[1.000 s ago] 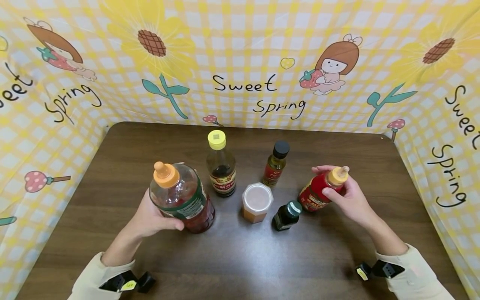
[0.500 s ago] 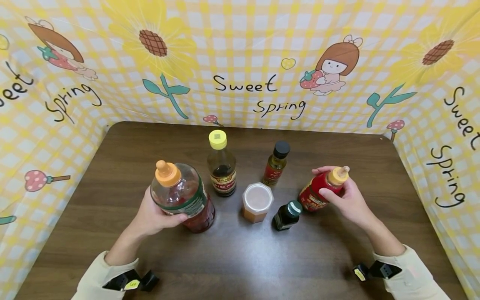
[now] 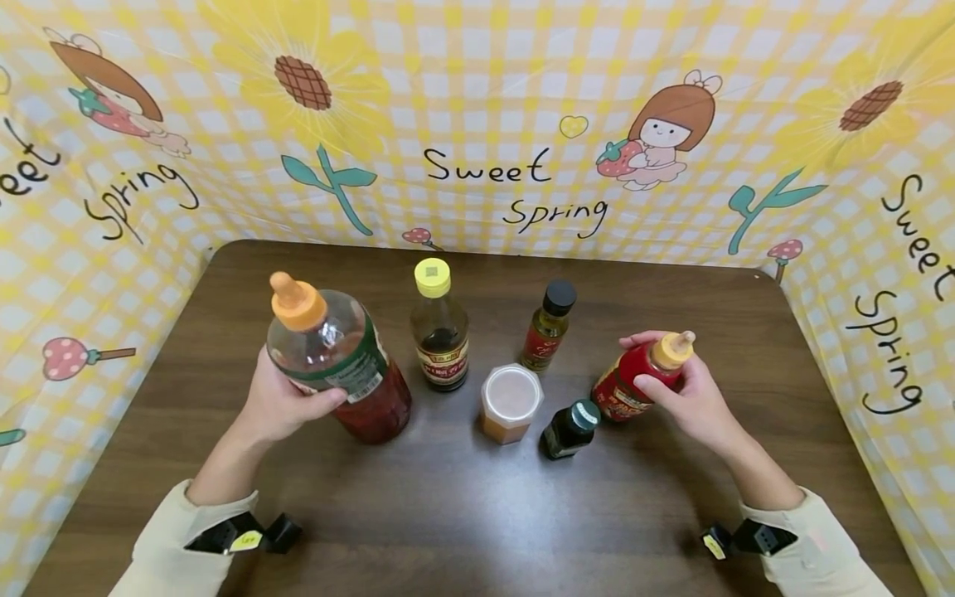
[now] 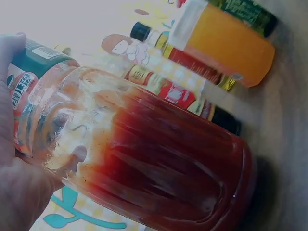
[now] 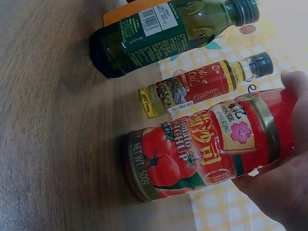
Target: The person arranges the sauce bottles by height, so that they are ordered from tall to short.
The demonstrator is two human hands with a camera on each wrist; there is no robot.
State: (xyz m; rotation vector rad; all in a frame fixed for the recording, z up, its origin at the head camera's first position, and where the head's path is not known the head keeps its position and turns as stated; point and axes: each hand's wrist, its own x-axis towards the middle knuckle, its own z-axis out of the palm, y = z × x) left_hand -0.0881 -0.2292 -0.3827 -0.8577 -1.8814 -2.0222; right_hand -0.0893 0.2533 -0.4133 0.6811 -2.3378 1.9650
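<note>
While the left hand (image 3: 273, 408) grips a clear orange-capped bottle (image 3: 371, 408), the right hand (image 3: 699, 406) grips a red ketchup bottle (image 3: 625, 388). Both curl.

We find the head view bright, with glare on the table (image 3: 492, 506) in front of the jar (image 3: 511, 406); both wrist views look hazier and softer.

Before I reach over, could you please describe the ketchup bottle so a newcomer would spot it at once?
On the brown table, the right grip holds the ketchup bottle, rightmost of the group in the head view. It has a red body and yellow nozzle cap, while the larger sauce bottle at the left end has an orange cap.
</note>
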